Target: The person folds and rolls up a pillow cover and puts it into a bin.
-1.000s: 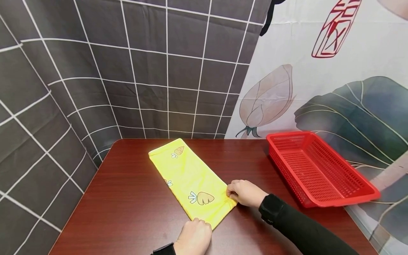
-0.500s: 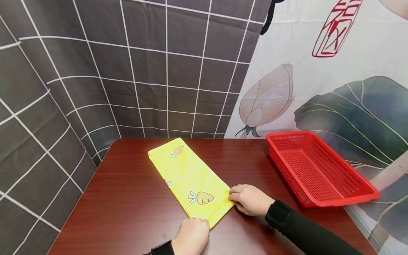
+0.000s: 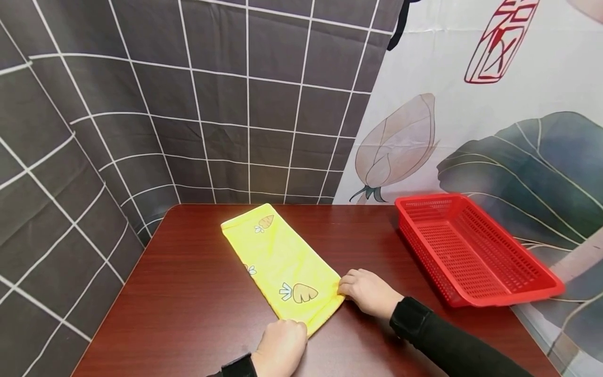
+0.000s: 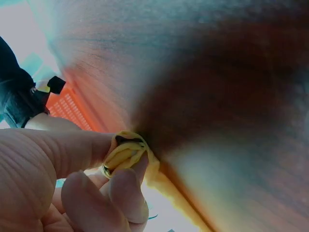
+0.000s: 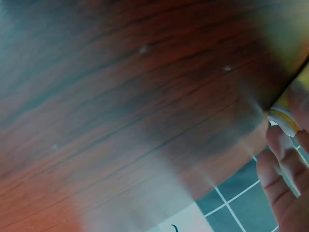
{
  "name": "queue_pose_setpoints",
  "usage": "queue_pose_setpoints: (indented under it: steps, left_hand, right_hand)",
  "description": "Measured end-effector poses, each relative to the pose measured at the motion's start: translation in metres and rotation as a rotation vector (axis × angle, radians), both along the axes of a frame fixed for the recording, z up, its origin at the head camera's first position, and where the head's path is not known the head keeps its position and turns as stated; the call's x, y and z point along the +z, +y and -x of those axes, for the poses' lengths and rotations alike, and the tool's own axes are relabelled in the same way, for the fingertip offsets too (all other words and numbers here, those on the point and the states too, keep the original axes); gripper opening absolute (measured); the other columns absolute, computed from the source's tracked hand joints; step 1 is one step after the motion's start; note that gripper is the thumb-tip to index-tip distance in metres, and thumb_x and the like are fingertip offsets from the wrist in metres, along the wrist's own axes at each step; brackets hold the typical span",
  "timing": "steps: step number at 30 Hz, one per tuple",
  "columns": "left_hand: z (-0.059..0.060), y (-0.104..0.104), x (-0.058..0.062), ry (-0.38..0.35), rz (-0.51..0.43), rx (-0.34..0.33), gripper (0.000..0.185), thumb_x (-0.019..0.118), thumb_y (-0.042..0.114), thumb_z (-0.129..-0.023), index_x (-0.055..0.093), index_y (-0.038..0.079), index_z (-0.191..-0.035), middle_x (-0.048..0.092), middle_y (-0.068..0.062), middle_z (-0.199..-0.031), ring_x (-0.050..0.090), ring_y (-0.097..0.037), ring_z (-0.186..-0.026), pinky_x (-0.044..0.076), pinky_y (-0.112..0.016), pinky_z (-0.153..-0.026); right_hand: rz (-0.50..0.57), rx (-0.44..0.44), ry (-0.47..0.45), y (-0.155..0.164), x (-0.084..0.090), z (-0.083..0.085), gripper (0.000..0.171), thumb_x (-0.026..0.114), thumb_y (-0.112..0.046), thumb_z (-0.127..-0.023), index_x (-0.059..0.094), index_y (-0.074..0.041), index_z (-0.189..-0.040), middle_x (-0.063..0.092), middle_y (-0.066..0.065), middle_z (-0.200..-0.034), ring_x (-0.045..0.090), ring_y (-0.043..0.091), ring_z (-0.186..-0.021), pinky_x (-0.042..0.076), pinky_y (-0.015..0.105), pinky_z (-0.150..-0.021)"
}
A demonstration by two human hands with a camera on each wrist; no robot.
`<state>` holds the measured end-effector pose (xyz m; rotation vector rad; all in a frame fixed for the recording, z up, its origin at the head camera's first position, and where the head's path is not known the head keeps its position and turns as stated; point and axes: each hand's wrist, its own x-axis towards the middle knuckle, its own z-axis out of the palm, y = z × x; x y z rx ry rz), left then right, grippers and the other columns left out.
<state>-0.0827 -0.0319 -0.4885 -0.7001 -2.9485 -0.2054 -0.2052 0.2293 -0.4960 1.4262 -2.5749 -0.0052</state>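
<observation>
A folded yellow cloth (image 3: 278,256) printed with carrots lies slantwise on the table. My left hand (image 3: 281,345) grips its near left corner. In the left wrist view, the thumb and fingers pinch the rolled end of the cloth (image 4: 126,154), whose layers show curled inside one another. At the near right corner my right hand (image 3: 369,293) pinches the cloth's edge. The right wrist view shows part of that hand (image 5: 287,174) at the right border, with a bit of yellow cloth (image 5: 285,113) between thumb and fingers. A narrow fold runs along the near edge between both hands.
A red perforated plastic basket (image 3: 476,251) stands to the right, beyond my right forearm. The reddish-brown wooden table (image 3: 179,293) reaches back to a grey gridded curtain (image 3: 216,99). A white backdrop with flower prints (image 3: 395,146) hangs at the right.
My right hand has shifted its fingers slightly at the right corner. The near edge is turned over slightly further, and the left hand has moved a little left. The basket stays put.
</observation>
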Motion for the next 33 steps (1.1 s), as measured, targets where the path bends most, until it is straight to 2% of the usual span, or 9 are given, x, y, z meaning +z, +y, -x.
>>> queue_pose_setpoints:
  steps: [3,6,11,15,22,24,28,33]
  left_hand:
    - [0.001,-0.001,-0.001,0.009,-0.023,0.018,0.028,0.079,0.029,-0.090,0.064,0.014,-0.071,0.063,0.000,-0.064,0.064,-0.018,-0.060,0.050,-0.037,-0.052]
    - [0.004,-0.002,-0.001,-0.006,-0.029,0.030,0.029,0.080,0.032,-0.090,0.065,0.014,-0.072,0.065,-0.001,-0.065,0.066,-0.020,-0.061,0.051,-0.037,-0.053]
    - [0.009,-0.005,-0.001,-0.089,-0.055,0.050,0.031,0.078,0.035,-0.093,0.065,0.015,-0.072,0.065,-0.003,-0.066,0.067,-0.021,-0.063,0.052,-0.038,-0.056]
    - [0.016,-0.011,-0.003,-0.162,-0.102,0.076,0.036,0.079,0.037,-0.093,0.061,0.018,-0.068,0.058,0.002,-0.062,0.062,-0.017,-0.059,0.050,-0.039,-0.054]
    - [0.033,-0.019,-0.024,-0.307,-0.135,0.094,0.040,0.077,0.038,-0.096,0.058,0.020,-0.067,0.048,0.007,-0.060,0.050,-0.013,-0.055,0.043,-0.038,-0.052]
    - [0.035,-0.020,-0.026,-0.331,-0.150,0.101,0.039,0.080,0.037,-0.094,0.057,0.020,-0.067,0.048,0.007,-0.061,0.049,-0.013,-0.056,0.043,-0.039,-0.053]
    - [0.033,-0.023,-0.017,-0.328,-0.182,0.127,0.037,0.085,0.037,-0.089,0.058,0.017,-0.074,0.053,0.004,-0.065,0.055,-0.016,-0.061,0.046,-0.040,-0.055]
    - [0.027,-0.026,-0.003,-0.266,-0.190,0.135,0.038,0.088,0.039,-0.085,0.058,0.016,-0.078,0.056,0.003,-0.067,0.060,-0.017,-0.062,0.047,-0.040,-0.055]
  right_hand:
    - [-0.008,-0.040,-0.051,-0.001,0.004,0.000,0.018,0.084,-0.016,-0.090,0.080,-0.020,-0.107,0.078,-0.005,-0.104,0.069,0.015,-0.100,0.059,0.033,-0.091]
    - [-0.010,-0.060,-0.080,-0.003,0.008,0.000,0.018,0.086,-0.014,-0.088,0.080,-0.019,-0.105,0.078,-0.004,-0.103,0.070,0.015,-0.100,0.060,0.033,-0.092]
    - [-0.006,-0.076,-0.120,-0.006,0.009,-0.001,0.019,0.086,-0.011,-0.087,0.081,-0.017,-0.104,0.078,-0.003,-0.102,0.070,0.015,-0.098,0.061,0.031,-0.092]
    - [-0.006,-0.082,-0.133,-0.006,0.007,-0.001,0.018,0.086,-0.012,-0.088,0.080,-0.017,-0.104,0.078,-0.002,-0.102,0.070,0.014,-0.098,0.061,0.031,-0.092]
    - [-0.033,-0.093,-0.146,-0.006,0.014,0.000,0.016,0.087,-0.018,-0.088,0.080,-0.020,-0.102,0.078,-0.006,-0.099,0.066,0.013,-0.092,0.060,0.029,-0.088]
    - [-0.042,-0.098,-0.168,-0.006,0.018,0.001,0.015,0.087,-0.018,-0.088,0.081,-0.021,-0.101,0.079,-0.007,-0.097,0.064,0.012,-0.089,0.058,0.028,-0.085]
    - [-0.028,-0.145,-0.281,-0.006,0.023,0.004,0.013,0.086,-0.018,-0.088,0.082,-0.021,-0.101,0.078,-0.009,-0.093,0.058,0.009,-0.082,0.055,0.028,-0.078]
    - [0.024,-0.212,-0.417,-0.006,0.021,0.009,0.006,0.083,-0.019,-0.092,0.079,-0.019,-0.097,0.071,-0.011,-0.086,0.056,0.005,-0.078,0.056,0.028,-0.077]
